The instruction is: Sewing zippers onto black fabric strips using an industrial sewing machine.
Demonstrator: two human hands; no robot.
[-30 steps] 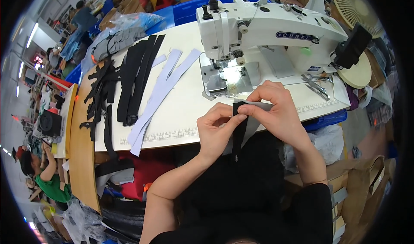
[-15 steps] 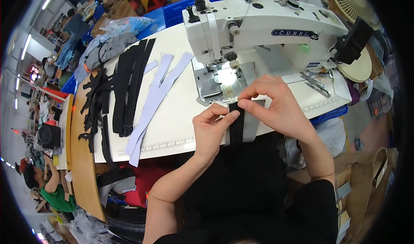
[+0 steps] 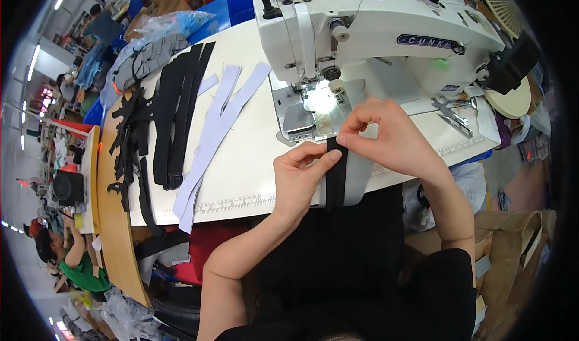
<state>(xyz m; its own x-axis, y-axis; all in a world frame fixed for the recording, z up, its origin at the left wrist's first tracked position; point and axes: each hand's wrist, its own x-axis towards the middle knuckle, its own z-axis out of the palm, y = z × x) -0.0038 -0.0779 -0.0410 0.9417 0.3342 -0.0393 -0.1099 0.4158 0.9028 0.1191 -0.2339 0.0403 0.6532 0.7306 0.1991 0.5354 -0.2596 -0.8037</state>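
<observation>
A black fabric strip (image 3: 335, 181) lies over a wider grey fabric piece (image 3: 357, 181) at the table's front edge, just before the sewing machine (image 3: 374, 24). Thumb and fingers of my left hand (image 3: 301, 175) pinch the strip's left side near its far end. My right hand (image 3: 386, 137) pinches the same end from the right, thumb against forefinger. Both hands are close together, a little short of the lit metal needle plate (image 3: 322, 106). The fingertips hide part of the strip's end.
Left of the machine lie pale lavender fabric strips (image 3: 211, 142), long black strips (image 3: 177, 118) and black scraps (image 3: 129, 136). Scissors-like metal tools (image 3: 453, 116) rest at the right. A printed ruler (image 3: 241, 202) runs along the table's front. Another person (image 3: 78, 259) sits far left.
The view has shifted slightly, bringing the machine nearer. Both hands keep pinching the black strip's end, and the right fingers have closed in on its edge. The grey piece now bulges more beside it.
</observation>
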